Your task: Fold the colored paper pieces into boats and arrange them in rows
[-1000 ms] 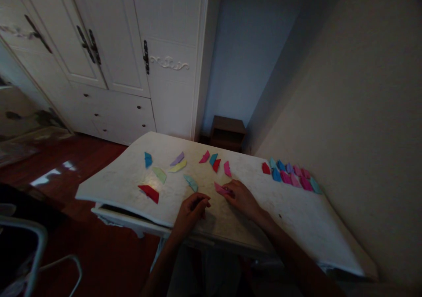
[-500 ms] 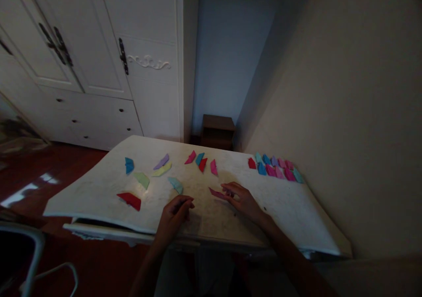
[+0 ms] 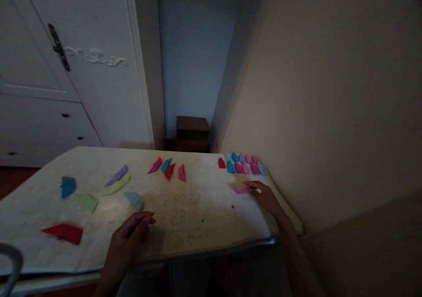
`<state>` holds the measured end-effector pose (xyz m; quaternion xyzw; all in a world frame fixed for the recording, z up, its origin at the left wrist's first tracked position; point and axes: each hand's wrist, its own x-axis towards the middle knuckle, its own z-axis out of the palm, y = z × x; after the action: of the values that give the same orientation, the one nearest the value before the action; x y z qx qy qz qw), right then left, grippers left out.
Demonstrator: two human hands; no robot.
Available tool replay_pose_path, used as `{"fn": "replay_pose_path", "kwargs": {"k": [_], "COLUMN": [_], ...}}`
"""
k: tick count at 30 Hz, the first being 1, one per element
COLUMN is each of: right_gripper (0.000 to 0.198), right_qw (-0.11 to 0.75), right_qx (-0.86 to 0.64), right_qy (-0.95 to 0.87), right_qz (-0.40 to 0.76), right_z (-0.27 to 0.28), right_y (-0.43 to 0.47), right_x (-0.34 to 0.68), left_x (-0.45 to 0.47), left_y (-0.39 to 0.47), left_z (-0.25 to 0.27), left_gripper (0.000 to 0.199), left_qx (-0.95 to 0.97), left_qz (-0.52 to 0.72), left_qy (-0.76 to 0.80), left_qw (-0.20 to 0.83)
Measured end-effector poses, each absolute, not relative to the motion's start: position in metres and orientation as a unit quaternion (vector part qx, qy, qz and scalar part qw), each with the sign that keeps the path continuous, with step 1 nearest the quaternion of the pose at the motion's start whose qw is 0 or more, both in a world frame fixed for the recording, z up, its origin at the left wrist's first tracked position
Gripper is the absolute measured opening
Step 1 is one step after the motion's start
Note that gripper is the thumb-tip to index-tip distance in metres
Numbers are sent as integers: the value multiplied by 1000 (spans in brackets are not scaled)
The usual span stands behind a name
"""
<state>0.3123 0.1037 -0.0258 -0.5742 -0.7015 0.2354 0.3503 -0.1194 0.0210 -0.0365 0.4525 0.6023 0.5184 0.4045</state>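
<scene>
the right grip (image 3: 266,197) pinches a pink folded paper (image 3: 241,191); the left grip (image 3: 128,234) curls closed near a light-blue folded paper (image 3: 134,200).

- Right of centre, one end of the pink paper (image 3: 241,191) is being covered by the right hand (image 3: 266,196).
- Upper left, the wardrobe (image 3: 108,99) is being cropped.
- Lower left, a curved bar (image 3: 17,262) is being cut off.

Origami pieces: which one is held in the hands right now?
The pinkish-purple origami piece, pinched by the right hand. The scattered origami pieces and the two-row group near the wall all lie on the white table.
</scene>
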Motion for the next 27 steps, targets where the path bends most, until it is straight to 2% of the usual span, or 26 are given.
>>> {"fn": "replay_pose_path", "kwargs": {"k": [7,13,17,19,22,24,27], "right_gripper": [26,29,33,37,39,39,52], "right_qw": [367,362,365,342,249,189,152], "right_qx": [-642,-665,-673,-680,-701,-718,-740], "right_qy": [-654,-628,-629,-644,-668,-669,-655], "right_qz": [157,179,138,77,-24,-45,-20], "right_z": [-37,-48,-48,-47,-46,-49,-57], "right_y": [113,128,135,130,111,95,82], "right_x": [385,393,390,385,370,357,341], "left_x": [-118,-124,-121,-118,-118,-119,-121], "left_y": [21,21,21,20,21,21,22], "left_z": [-44,-52,-54,-55,-57,-59,-59], "left_gripper": [51,47,49,48,48,48,48], "left_qx": [459,464,463,464,467,479,491], "left_qz": [502,480,474,478,481,471,453], "left_qy": [636,661,676,683,693,693,696], "left_qw": [364,343,323,299,266,261,261]}}
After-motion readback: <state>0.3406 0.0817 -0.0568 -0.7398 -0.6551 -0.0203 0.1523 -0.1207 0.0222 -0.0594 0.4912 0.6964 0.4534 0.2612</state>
